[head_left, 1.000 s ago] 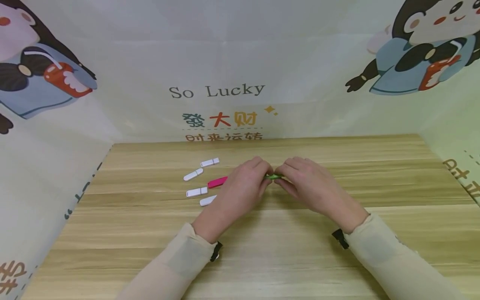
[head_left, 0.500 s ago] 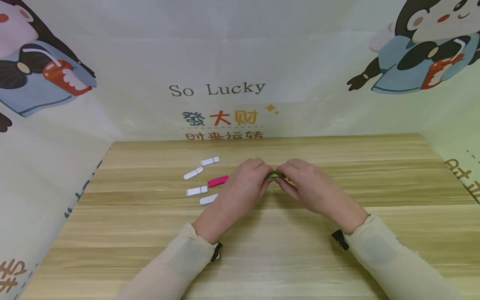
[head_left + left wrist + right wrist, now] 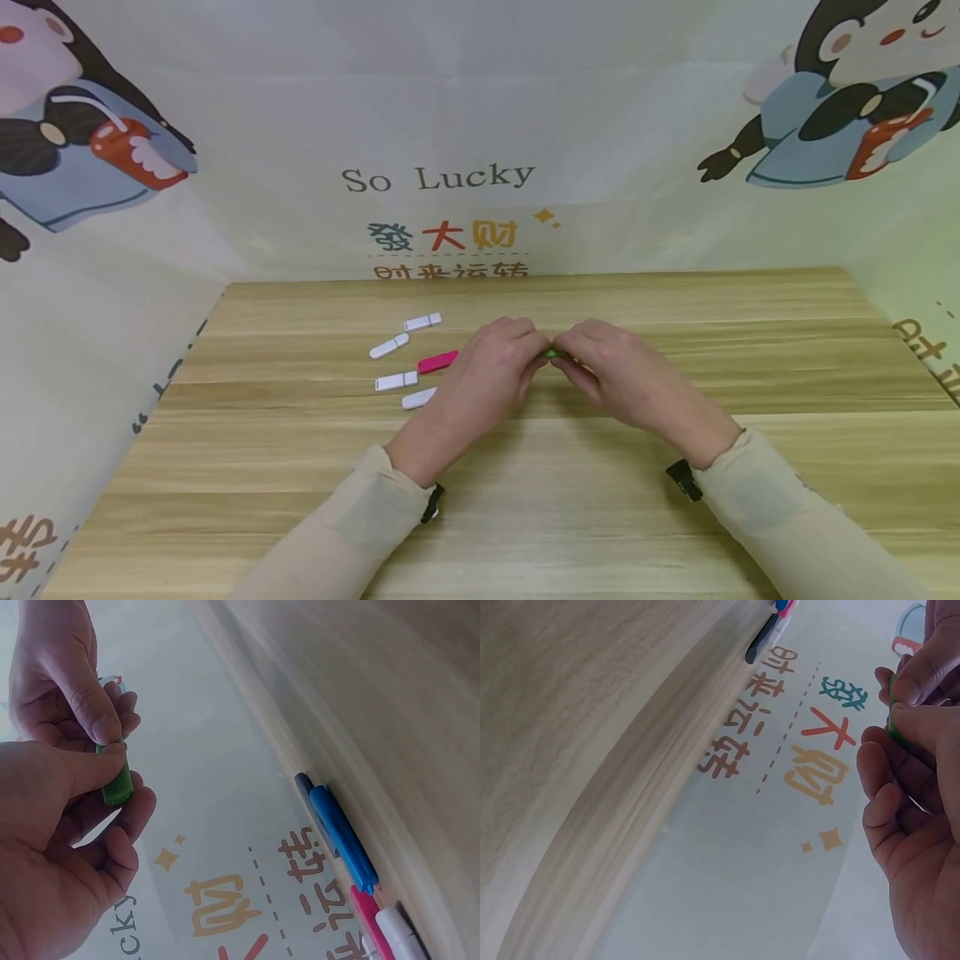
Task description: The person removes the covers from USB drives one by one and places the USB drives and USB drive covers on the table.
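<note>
A small slim green stick (image 3: 553,354) is held above the table between both hands. My left hand (image 3: 491,362) pinches one end between thumb and fingers. My right hand (image 3: 622,367) pinches the other end, the fingertips of both hands nearly meeting. In the left wrist view, the rounded end of the green stick (image 3: 118,786) shows past the left thumb, while the right thumb presses near its far end. Only a thin green edge (image 3: 893,712) shows in the right wrist view. Fingers hide most of the stick, and I cannot tell whether it has separate parts.
Several white two-part sticks (image 3: 396,382) and a pink stick (image 3: 438,362) lie left of the hands on the wooden table (image 3: 562,517). A blue stick (image 3: 343,838) and a dark stick (image 3: 304,782) lie beside them, hidden in the head view. A printed cloth (image 3: 637,167) stands behind.
Both hands stay almost in place, still pinching the green stick. Slightly less green shows between them in the head view. The sticks on the table have not moved.
</note>
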### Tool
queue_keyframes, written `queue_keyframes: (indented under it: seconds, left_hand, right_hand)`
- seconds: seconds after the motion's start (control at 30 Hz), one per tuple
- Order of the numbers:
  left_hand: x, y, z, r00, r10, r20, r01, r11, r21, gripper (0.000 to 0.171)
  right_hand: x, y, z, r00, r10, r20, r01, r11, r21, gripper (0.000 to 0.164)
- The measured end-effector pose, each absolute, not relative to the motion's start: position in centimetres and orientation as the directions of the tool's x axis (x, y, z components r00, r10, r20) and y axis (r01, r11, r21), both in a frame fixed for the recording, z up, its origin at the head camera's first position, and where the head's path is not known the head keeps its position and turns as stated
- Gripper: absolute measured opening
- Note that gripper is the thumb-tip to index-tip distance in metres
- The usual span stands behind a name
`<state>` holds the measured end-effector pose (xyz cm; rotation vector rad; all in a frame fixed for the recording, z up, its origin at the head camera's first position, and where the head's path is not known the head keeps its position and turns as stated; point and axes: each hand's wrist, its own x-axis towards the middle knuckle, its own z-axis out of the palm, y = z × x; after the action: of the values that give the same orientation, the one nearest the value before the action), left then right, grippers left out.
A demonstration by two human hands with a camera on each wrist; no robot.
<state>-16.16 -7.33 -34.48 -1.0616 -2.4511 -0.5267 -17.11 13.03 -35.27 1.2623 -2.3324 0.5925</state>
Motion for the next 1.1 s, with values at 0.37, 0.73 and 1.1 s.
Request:
queue_keyframes:
  seconds: [0.37, 0.73, 1.1]
  left_hand:
    - [-16.1, -7.38, -34.37, -0.615, 0.592, 0.521, 0.755, 0.632, 0.172, 0.006]
    - [-16.04, -7.42, -34.3, -0.621, 0.593, 0.513, 0.75, 0.64, 0.168, 0.006]
    - [-16.02, -7.36, -34.29, -0.623, 0.587, 0.517, 0.748, 0.641, 0.174, 0.008]
  right_hand:
    - [-17.09, 13.19, -35.2, -0.481, -0.674, 0.56, -0.864, 0.474, -0.171, 0.016]
    - [-17.19, 13.24, -35.18, -0.467, -0.681, 0.564, -0.869, 0.471, -0.151, 0.015]
    - [-17.2, 13.35, -35.2, -0.463, -0.683, 0.565, -0.87, 0.471, -0.144, 0.015]
